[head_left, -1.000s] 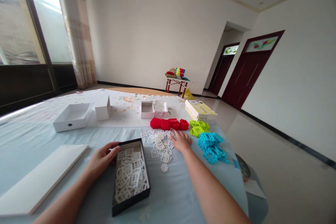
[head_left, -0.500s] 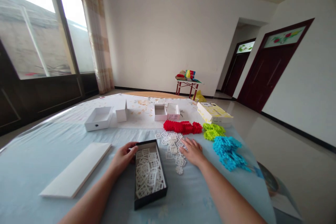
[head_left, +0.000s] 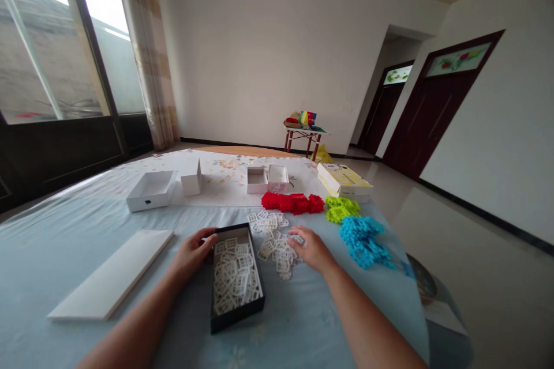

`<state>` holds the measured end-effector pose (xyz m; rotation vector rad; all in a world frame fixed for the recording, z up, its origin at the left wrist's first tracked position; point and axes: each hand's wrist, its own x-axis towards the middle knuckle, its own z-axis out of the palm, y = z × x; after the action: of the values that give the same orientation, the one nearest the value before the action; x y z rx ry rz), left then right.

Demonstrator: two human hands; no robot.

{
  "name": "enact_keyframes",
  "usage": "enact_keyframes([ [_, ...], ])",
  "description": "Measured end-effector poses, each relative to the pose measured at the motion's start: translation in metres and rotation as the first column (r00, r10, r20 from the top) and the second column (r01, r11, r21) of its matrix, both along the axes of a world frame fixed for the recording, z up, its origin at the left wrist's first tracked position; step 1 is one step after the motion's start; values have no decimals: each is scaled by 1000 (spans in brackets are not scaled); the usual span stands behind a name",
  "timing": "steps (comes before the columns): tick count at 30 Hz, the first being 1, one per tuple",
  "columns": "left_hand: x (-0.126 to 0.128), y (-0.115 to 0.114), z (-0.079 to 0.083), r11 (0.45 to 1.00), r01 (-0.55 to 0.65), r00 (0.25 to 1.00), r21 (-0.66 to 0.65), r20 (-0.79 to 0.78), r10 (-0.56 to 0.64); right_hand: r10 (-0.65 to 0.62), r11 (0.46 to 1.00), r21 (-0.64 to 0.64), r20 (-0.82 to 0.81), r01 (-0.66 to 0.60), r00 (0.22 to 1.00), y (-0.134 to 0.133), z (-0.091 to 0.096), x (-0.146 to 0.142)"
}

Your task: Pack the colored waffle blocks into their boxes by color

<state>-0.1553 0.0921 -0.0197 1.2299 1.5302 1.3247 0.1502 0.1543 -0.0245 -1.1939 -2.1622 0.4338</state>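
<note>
Left hand [head_left: 191,251]: grips black box [head_left: 238,317] of white lattice pieces [head_left: 234,277] on tabletop [head_left: 303,323] | Right hand [head_left: 313,249]: now curled at loose pile [head_left: 280,252], grasp unclear | Change: pile nearer box, gathering seemingly advancing

The head camera looks ahead and down, over a near, round, blue-and-white cloth-covered table [head_left: 298,317], to a far, flat white wall [head_left: 259,57].

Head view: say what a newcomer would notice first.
The red pile leaps out first, behind the white heap, with the green pile and blue pile to its right. Nearer, the black box stands out, left hand at its edge, right hand at the heap.
</note>
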Motion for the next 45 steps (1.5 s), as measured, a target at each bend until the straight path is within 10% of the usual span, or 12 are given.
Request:
enact_keyframes([
  [7, 2, -1, 3, 1000, -1, 1000, -16, 15, 2, -228, 973, 17, 168, 229, 959, 4, -3, -2],
  [30, -1, 3, -2, 999, 23, 999, -48, 25, -22, 41, 951, -307, -22, -46, 999, 1, 5, 3],
  [45, -3, 3, -3, 1000, 15, 1000, -23, -13, -15, -42, 959, -253, 329, 131, 943, -13, 25, 26],
])
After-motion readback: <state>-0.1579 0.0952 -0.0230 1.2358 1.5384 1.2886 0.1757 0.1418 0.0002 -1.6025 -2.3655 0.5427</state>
